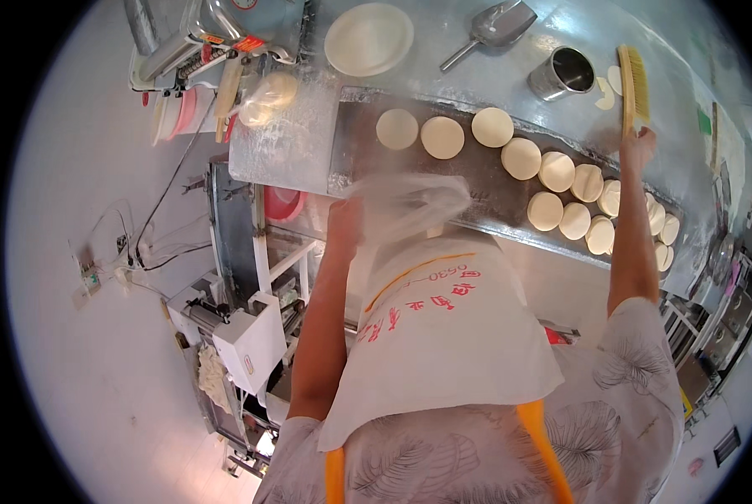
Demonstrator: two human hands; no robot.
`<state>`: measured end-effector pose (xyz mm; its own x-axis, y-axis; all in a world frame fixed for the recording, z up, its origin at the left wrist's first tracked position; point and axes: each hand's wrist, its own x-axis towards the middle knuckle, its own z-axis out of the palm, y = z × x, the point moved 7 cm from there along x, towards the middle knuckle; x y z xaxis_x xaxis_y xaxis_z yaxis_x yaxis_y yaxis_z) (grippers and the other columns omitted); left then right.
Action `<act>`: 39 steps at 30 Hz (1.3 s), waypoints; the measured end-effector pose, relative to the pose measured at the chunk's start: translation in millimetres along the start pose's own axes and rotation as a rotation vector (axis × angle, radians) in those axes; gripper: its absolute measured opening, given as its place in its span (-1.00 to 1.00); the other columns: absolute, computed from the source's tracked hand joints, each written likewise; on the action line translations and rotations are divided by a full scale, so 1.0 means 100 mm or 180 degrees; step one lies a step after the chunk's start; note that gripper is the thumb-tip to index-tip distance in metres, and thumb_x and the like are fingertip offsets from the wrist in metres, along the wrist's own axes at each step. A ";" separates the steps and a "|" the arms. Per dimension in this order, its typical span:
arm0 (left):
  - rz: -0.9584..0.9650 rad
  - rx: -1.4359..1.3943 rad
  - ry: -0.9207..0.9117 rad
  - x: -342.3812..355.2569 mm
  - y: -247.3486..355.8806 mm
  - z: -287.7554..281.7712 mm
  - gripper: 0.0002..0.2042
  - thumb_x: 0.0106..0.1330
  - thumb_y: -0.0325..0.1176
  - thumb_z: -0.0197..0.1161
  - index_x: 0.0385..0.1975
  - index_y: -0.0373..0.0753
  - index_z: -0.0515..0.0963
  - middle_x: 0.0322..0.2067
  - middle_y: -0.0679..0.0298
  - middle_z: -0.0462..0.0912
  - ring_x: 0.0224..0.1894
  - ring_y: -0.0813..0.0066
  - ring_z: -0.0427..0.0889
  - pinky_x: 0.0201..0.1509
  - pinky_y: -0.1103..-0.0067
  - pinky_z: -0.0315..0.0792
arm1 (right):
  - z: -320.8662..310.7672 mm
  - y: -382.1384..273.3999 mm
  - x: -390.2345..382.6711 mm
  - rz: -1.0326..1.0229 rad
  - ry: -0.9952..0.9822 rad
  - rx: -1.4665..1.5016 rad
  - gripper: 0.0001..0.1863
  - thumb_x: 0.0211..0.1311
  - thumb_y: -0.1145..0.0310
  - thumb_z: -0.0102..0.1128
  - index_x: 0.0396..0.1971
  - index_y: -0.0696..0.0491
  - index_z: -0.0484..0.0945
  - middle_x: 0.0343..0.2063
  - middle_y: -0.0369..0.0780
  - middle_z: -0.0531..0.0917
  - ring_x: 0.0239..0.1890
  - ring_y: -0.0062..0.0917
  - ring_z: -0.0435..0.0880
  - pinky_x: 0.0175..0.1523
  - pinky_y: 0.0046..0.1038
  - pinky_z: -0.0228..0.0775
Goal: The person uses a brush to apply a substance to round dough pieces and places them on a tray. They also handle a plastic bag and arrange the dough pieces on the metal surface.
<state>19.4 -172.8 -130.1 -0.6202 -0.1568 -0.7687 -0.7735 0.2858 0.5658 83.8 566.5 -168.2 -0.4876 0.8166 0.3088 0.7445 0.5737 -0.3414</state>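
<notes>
My left hand (348, 220), low at the bench edge, is closed on a translucent plastic bag (414, 202) that hangs beside the dark tray (485, 181). Several pale, flat dough rounds (521, 158) lie on that tray in uneven rows, some close together or overlapping toward the right. My right hand (637, 147), at the far side of the tray, grips the end of a long wooden brush (634, 84) with pale bristles. A white apron (443, 353) with orange straps covers my front.
A white plate (368, 38), metal scoop (498, 29) and steel cup (561, 74) stand on the steel bench (279, 160). A machine and rolling pin (227, 94) are back left, beside bagged dough (271, 94). A white machine (246, 344) and cables sit lower left.
</notes>
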 end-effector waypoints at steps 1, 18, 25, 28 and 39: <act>0.0033 0.0075 0.0054 0.03 -0.09 0.03 -0.76 0.39 -0.18 0.19 -0.50 -0.06 0.38 -0.56 0.47 0.29 -0.64 0.62 0.17 -0.66 0.53 0.06 | -0.14 -0.30 -0.13 -0.0239 0.0010 0.0447 -0.62 0.38 0.22 0.36 -0.02 0.23 0.64 -0.06 0.00 0.75 -0.02 -0.13 0.74 0.10 -0.14 0.57; 0.1797 0.1489 -0.0087 0.66 0.05 0.26 -0.75 0.26 -0.22 0.28 -0.51 -0.28 0.54 -0.52 0.24 0.58 -0.51 0.24 0.57 -0.51 0.26 0.42 | -0.50 -3.50 -4.03 -0.2768 -0.3552 0.0600 -0.31 0.27 0.31 0.35 0.41 -0.09 0.35 0.08 0.03 0.60 0.11 -0.01 0.69 0.10 -0.05 0.62; 0.2273 0.1806 0.1027 0.44 0.50 0.08 -0.80 0.21 -0.34 0.26 -0.35 -0.39 0.64 -0.34 -0.24 0.73 -0.22 -0.34 0.72 -0.07 -0.04 0.55 | -0.59 -3.63 -4.05 -0.2799 -0.3268 -0.0245 -0.07 0.19 0.27 0.42 0.57 -0.16 0.20 0.20 0.05 0.53 0.06 -0.01 0.73 0.07 -0.06 0.64; 0.1890 0.1802 0.1175 0.54 0.47 -0.02 -0.81 0.21 -0.37 0.26 -0.32 -0.38 0.64 -0.34 -0.23 0.73 -0.19 -0.31 0.73 -0.05 -0.05 0.54 | -0.67 -3.78 -4.03 -0.2886 -0.2986 -0.0194 -0.12 0.17 0.36 0.37 0.54 -0.13 0.28 0.22 0.04 0.52 0.08 -0.01 0.70 0.05 -0.03 0.60; 0.4289 0.2333 0.0796 -0.05 0.58 0.06 -0.57 0.23 -0.42 0.40 0.09 -0.34 0.48 0.08 -0.09 0.53 0.24 -0.13 0.49 0.27 0.18 0.43 | -0.45 -3.96 -4.14 -0.3071 -0.2428 -0.0232 -0.18 0.18 0.37 0.33 0.51 -0.09 0.32 0.24 -0.02 0.48 0.15 -0.02 0.62 0.09 0.03 0.49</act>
<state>-21.7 -149.9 -95.1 -0.8426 0.4602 0.2796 0.5385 0.7117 0.4511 11.2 -2.1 -121.0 -0.9752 -0.0973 -0.1988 -0.0562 0.9775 -0.2032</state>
